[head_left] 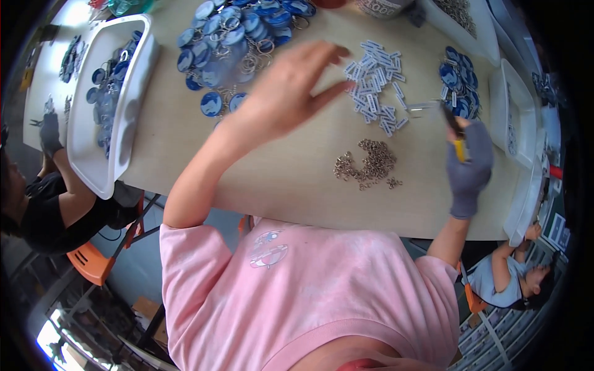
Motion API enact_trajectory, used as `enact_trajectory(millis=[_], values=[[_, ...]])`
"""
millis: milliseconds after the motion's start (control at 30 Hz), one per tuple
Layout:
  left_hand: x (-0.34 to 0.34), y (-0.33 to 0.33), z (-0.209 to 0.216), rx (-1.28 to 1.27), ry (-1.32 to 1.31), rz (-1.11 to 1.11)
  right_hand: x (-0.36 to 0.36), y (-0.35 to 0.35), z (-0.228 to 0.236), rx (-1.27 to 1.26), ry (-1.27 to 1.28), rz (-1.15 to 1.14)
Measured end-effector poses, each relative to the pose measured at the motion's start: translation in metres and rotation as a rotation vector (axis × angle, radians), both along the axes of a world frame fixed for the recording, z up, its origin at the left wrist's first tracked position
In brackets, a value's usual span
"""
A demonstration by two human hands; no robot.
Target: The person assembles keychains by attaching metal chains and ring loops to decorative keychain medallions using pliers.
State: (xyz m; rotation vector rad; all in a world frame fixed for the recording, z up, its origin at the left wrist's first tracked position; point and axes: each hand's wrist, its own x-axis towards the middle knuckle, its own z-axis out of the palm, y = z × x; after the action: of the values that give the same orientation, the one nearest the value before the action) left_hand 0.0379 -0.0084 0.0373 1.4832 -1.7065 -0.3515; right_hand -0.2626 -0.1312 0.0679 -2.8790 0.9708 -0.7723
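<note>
My bare left hand (288,86) is raised over the table, fingers stretched and apart from the thumb, with nothing visible between them. Its fingertips are closest to a pile of small white tags (374,83). Wrapped in a grey glove, my right hand (470,164) grips a pair of pliers (459,145) with a yellow handle; their far end is blurred by motion. Below the tags lies a heap of small metal rings (371,162). Blue round keychains (211,104) with split rings are piled behind my left hand, partly covered by it. More blue discs (459,77) lie beyond my right hand.
A white bin (143,68) with blue keychains stands at the left. White trays (526,108) line the right edge, and a bin of metal parts (455,15) sits at the back right. Co-workers sit on both sides; a gloved hand (51,133) shows at the left.
</note>
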Motion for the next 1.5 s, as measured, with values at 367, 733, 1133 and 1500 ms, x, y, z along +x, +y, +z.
enact_trajectory(millis=[367, 733, 1133, 1500], values=[[0.1, 0.009, -0.009, 0.143, -0.626, 0.184, -0.05, -0.034, -0.033, 0.201, -0.07, -0.142], [0.105, 0.003, -0.004, 0.231, -0.36, 0.251, -0.043, 0.038, -0.034, 0.64, -0.07, 0.014], [0.115, 0.004, -0.014, 0.272, -0.492, 0.15, -0.018, 0.067, -0.054, 0.341, 0.039, 0.126], [0.099, 0.011, 0.009, 0.183, 1.175, -0.157, -0.029, 0.055, -0.049, 0.473, -0.005, 0.054]])
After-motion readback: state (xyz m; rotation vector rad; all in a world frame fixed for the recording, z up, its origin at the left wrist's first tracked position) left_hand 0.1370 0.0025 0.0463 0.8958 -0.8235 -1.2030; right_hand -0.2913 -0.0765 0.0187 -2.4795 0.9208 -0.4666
